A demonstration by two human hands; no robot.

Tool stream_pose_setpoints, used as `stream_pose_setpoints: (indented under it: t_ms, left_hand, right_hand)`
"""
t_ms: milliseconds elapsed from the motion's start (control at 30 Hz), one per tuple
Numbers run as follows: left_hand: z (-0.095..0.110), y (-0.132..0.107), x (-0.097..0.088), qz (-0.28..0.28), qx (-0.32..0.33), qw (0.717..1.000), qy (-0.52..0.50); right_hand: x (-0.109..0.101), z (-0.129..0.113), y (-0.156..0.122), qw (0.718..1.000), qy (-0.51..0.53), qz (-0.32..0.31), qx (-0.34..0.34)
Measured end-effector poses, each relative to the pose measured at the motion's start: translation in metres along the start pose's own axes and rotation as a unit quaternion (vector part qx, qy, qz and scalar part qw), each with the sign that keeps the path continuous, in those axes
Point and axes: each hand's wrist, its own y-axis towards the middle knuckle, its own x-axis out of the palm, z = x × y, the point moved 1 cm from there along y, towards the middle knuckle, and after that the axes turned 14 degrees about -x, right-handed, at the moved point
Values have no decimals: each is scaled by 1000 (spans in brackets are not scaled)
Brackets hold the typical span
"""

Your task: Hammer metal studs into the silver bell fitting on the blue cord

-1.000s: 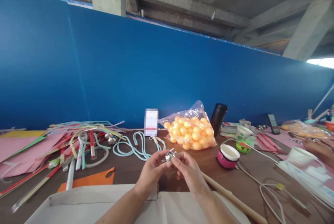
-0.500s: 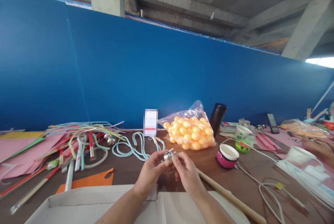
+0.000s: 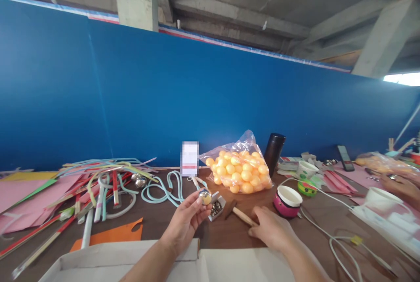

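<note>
Pink paper sheets (image 3: 19, 188) and a tangle of coloured plastic strips (image 3: 98, 177) sit far left. Two loose silver balls (image 3: 139, 180) lie at its edge, then pale teal looped cord (image 3: 164, 188).

Left hand (image 3: 185, 223) is raised above the brown table (image 3: 229, 234), beyond the open white cardboard box (image 3: 98, 253). It has a fingertip pinch only on a small shiny silver metal ball (image 3: 205, 196), just up-left of a small white tray of little metal pieces (image 3: 216, 206).

Risk 1: the ball is round and slick with no palm under it. A slip likely sends it rolling into the strips, where it would mix with the two lookalikes.

Right hand (image 3: 272, 231) is palm down, fingers on the near end of a wooden stick with a dark head (image 3: 239, 215). Can't tell if it's gripped or just touched.

Risk 2: the dark head lies just beside the tray. Any swing of the stick could tip it and scatter the pieces.

Risk 3: a clear plastic bag of orange table-tennis balls (image 3: 239, 170), an upright black cylindrical flask (image 3: 274, 153) and a pink round pot with white inside (image 3: 287, 199) are all near. A careless sweep could knock them.

White cable (image 3: 328, 201) runs past and could snag a wrist. Another person's hand (image 3: 398, 185) is far right, well apart.
</note>
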Motion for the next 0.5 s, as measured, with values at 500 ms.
stream_pose_setpoints:
  t_ms: [500]
  left_hand:
    - [2,3,-1,30,25,999,22]
  right_hand:
    - [-20,-30,-2,957,97,250,-109]
